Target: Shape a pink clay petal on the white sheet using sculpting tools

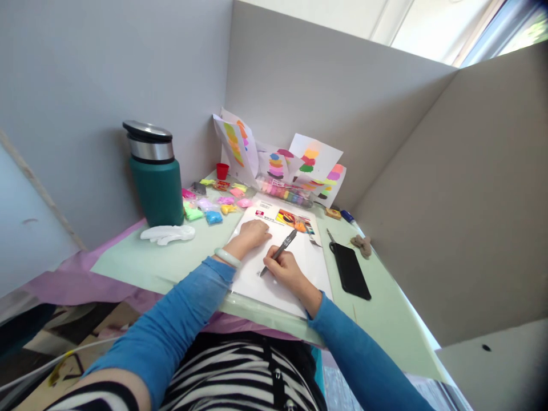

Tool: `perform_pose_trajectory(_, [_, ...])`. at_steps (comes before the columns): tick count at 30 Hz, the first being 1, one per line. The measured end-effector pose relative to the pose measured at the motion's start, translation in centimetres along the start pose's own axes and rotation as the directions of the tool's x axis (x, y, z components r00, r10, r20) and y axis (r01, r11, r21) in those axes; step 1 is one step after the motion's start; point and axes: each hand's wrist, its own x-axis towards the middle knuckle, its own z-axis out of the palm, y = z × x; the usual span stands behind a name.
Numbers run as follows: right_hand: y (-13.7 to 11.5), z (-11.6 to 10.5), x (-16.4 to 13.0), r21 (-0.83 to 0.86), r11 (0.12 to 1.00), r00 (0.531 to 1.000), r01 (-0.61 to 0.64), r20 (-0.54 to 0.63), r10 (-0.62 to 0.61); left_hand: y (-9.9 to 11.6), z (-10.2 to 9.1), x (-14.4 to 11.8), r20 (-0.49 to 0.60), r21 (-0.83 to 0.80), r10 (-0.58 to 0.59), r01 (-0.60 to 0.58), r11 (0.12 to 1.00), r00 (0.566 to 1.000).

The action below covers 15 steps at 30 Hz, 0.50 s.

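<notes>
My right hand is closed around a dark grey pen. The pen slants, its tip down at the white paper, where a small faint mark shows near the tip. Resting on the same paper, farther up and to the left, my left hand holds nothing, its fingers loosely spread and partly bent. A pale bangle circles that wrist. Beyond both hands, a printed sheet with a coloured picture lies at the top of the paper, with a small orange lump on it.
At left stand a green bottle and a white crumpled item. Several coloured clay packets and a red cup lie behind. Painted sheets lean on the partition. A black phone and grey lump are right.
</notes>
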Motion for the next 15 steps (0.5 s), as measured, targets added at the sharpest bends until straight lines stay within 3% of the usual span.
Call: perform_pose_trajectory(15, [-0.06, 0.04, 0.03, -0.038, 0.999, 1.000, 0.001, -0.023, -0.002, 0.03, -0.06, -0.08, -0.004, -0.004, -0.005, 0.005, 1.000, 1.000])
